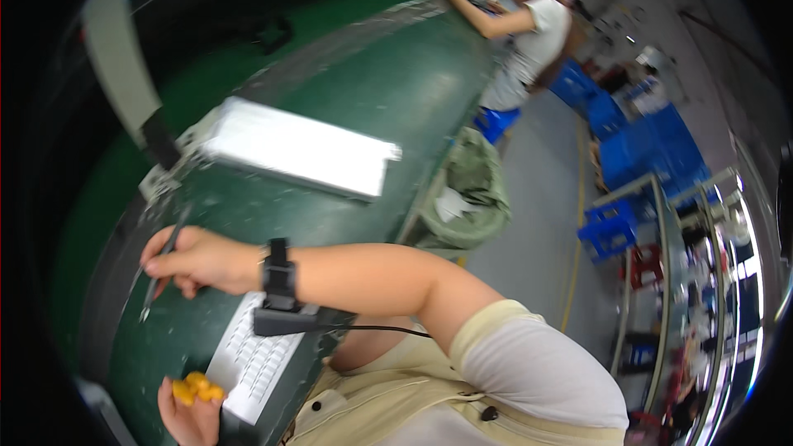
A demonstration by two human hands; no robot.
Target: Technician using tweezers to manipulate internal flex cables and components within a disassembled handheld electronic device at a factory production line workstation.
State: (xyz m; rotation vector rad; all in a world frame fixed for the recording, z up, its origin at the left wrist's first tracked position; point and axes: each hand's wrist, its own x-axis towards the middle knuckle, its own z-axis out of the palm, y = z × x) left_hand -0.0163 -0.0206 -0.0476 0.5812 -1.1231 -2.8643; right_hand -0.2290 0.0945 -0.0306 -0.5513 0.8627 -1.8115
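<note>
Currently the right hand (198, 260) pinches a thin tool (161, 268); the left hand (190, 413) clutches a yellow piece (197, 388), likely slipping if loosened.

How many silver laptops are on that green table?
2. One closed laptop lies mid-table. A second, open with its keyboard showing, sits at the near edge under the right hand's forearm. Others may be out of view.

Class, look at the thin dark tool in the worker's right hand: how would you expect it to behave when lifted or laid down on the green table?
The thin tool in the right hand looks slim and straight, so probably stiff and light. Being narrow, it may roll on the green table and seems easy to drop.
</note>
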